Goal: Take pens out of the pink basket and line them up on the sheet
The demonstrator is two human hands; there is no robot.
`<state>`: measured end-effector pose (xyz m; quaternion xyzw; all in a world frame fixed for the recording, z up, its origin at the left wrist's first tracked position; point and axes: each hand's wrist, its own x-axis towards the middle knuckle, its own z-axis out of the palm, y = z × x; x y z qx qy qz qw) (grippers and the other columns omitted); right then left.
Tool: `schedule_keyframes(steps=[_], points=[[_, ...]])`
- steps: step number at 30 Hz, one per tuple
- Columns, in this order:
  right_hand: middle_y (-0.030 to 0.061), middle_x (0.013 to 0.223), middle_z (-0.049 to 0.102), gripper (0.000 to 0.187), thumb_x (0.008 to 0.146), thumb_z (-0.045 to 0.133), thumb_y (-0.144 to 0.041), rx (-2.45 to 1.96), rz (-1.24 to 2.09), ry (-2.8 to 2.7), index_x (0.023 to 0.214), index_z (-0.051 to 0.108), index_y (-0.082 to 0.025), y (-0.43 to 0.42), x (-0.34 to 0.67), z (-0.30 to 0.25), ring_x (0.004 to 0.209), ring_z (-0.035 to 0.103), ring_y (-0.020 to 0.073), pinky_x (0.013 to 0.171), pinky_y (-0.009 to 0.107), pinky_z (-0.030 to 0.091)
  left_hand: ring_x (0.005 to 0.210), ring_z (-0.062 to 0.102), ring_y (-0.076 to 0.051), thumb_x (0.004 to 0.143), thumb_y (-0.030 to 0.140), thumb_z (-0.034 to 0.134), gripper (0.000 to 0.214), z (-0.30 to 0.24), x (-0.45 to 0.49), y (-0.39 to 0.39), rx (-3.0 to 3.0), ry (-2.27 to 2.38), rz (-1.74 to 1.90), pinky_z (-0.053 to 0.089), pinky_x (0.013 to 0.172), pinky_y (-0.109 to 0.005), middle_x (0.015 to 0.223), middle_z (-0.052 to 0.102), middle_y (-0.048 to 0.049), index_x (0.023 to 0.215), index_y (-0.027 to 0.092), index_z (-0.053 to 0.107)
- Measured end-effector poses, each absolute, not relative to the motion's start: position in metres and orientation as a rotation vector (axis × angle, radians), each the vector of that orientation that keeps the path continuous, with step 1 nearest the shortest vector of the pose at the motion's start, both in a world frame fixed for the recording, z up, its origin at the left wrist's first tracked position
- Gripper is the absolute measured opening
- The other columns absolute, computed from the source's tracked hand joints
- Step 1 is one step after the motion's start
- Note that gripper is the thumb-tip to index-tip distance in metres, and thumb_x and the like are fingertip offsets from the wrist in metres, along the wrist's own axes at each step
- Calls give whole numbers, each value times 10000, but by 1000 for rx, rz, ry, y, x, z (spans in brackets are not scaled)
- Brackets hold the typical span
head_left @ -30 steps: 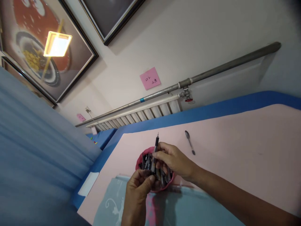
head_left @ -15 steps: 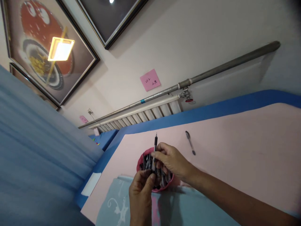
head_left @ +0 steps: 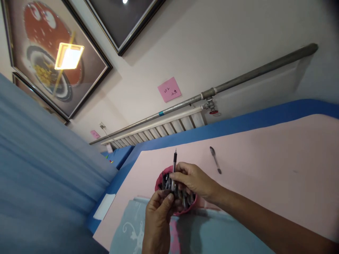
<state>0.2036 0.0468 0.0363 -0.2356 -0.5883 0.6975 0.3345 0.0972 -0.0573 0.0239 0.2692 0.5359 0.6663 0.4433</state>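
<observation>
- Head camera: I see both of my hands close together over a pink bowl full of pens.
- My right hand holds a pen with its thumb and fingers. The pen stands almost straight up, with its thin tip on top and a black grip just under it.
- My left hand has its thumb and finger pinched on the low end of the same pen.
- Lots of dark and clear pens are in the bowl, right behind my fingers.
- One more pen lies by itself on the pink sheet, well apart from the bowl.
- The pink sheet lies on a blue table.
- Near me is a blue-green cover with white curls on it. I cannot tell if it is cloth or plastic.
- A white paper lies to the left, near the blue curtain.
- On the wall, a pink note is just above a long pipe.
</observation>
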Motion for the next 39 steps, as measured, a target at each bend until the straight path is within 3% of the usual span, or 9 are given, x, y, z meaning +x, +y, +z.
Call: schedule_keyframes(steps=[13,24,39], points=[[-41,571,566,73,749,536,-210,-500,1974,-1542,762,575,-150,50,205,35,407,444,51,390,166,338,605,601,-119,630,242,738,210,21,94,-58,637,1307,1631,478,609,-228,665,653,-29,749,130,606],[-46,515,550,62,723,551,-206,-544,1991,-1488,693,549,-152,51,204,33,407,443,56,366,160,313,594,602,-112,629,230,737,208,20,95,-58,643,1331,1644,488,595,-225,659,645,-23,738,127,594],[-47,523,544,69,735,527,-182,-478,2046,-1475,741,569,-127,51,203,32,396,441,42,375,151,340,607,596,-112,648,235,722,194,20,94,-58,661,1359,1640,474,616,-228,652,635,-14,738,133,584]])
